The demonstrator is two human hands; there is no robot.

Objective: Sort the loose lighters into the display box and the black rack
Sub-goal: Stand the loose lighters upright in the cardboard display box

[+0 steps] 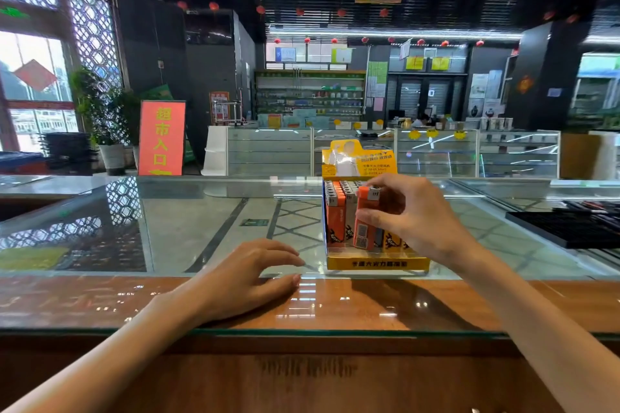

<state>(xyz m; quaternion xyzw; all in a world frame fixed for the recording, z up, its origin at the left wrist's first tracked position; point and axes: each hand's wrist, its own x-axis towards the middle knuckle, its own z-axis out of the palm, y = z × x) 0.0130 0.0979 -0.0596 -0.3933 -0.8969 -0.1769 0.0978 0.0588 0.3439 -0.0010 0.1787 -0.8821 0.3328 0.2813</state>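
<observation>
A yellow display box (375, 263) stands on the glass counter, with several orange and grey lighters upright inside it. My right hand (416, 214) pinches an orange lighter (365, 223) between thumb and fingers at the box's front row, upright, its grey metal top just under my fingertips. My left hand (248, 275) rests flat on the counter to the left of the box, fingers relaxed, holding nothing. The black rack (570, 228) lies at the right edge of the counter, partly cut off by the frame.
The glass counter top (188, 228) runs left of the box, with a wooden band (100, 302) along its near edge. Beyond the counter is a shop floor with glass cabinets, shelves and a red standing sign (161, 137).
</observation>
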